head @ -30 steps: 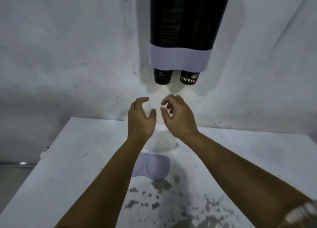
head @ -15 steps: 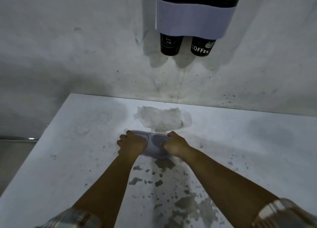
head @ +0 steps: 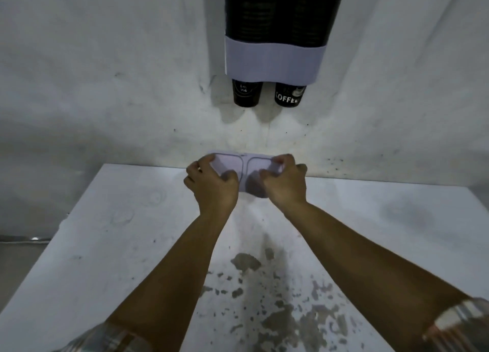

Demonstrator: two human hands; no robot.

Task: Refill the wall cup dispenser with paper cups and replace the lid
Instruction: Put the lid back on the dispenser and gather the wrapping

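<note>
Lid stage, judging by grip: left hand (head: 211,187) & right hand (head: 284,185) closed on ends of lid (head: 244,166), held off table (head: 105,246), below wall dispenser (head: 274,60) w/ cups (head: 246,93); next, prob. lift to top, out of view

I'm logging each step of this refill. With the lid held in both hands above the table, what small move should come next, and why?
Probably raise the lid straight up toward the dispenser's top, out of view. Left hand and right hand each grip an end, clear of the table, and the dispenser on the wall already shows stacked cups, two poking out below.
</note>
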